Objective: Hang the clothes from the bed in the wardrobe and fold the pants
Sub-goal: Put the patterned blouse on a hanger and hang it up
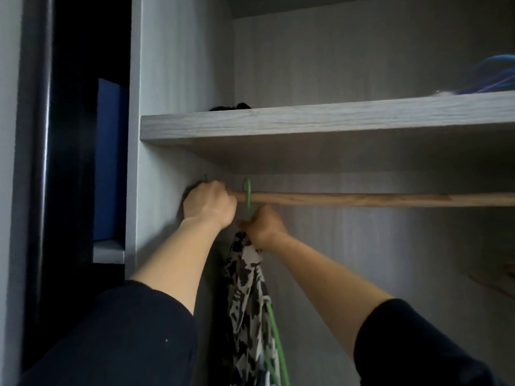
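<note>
A wooden rail runs across the wardrobe under a grey shelf. My left hand grips the rail's left end, close to the side wall. A green hanger has its hook over the rail just right of that hand. Below the hook, my right hand grips the hanger's neck together with the top of a black-and-white patterned garment. The garment hangs straight down between my forearms. A green arm of the hanger shows along the garment's right side.
A dark item lies on the shelf at the left, and blue and purple hangers lie at its right end. A blue box stands in the compartment to the left. A wooden hanger shows at the right edge.
</note>
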Available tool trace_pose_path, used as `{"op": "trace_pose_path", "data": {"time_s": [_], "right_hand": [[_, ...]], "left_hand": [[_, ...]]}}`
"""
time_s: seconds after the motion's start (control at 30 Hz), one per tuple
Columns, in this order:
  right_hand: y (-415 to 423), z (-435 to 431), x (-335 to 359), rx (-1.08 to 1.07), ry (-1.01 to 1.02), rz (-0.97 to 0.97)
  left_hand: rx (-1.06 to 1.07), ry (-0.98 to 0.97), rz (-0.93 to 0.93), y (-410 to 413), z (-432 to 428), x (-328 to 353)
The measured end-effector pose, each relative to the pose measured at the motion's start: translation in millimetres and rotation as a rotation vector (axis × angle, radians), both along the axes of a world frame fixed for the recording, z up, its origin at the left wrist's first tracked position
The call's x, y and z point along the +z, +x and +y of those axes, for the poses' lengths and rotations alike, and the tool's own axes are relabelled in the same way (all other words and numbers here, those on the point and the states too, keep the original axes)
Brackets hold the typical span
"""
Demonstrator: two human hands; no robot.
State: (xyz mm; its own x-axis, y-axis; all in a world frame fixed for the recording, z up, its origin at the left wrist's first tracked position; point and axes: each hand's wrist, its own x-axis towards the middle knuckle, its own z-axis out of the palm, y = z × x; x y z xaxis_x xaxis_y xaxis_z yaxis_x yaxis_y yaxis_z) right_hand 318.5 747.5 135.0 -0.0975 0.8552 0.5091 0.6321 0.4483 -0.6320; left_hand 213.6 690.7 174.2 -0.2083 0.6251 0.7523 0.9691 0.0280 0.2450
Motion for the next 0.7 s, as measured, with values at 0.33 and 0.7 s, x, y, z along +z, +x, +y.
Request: {"op": "trace_pose_path", "data": {"time_s": [0.33, 0.7], "right_hand": [[-29, 4, -24, 0.374, -0.195, 0.254], [53, -17, -36, 0.24, -0.002, 0.039]], "left_hand": [[-0.055, -0.011, -0.002, -6, -3, 11], [-0.018, -0.11, 0.036, 32, -8, 4]]}}
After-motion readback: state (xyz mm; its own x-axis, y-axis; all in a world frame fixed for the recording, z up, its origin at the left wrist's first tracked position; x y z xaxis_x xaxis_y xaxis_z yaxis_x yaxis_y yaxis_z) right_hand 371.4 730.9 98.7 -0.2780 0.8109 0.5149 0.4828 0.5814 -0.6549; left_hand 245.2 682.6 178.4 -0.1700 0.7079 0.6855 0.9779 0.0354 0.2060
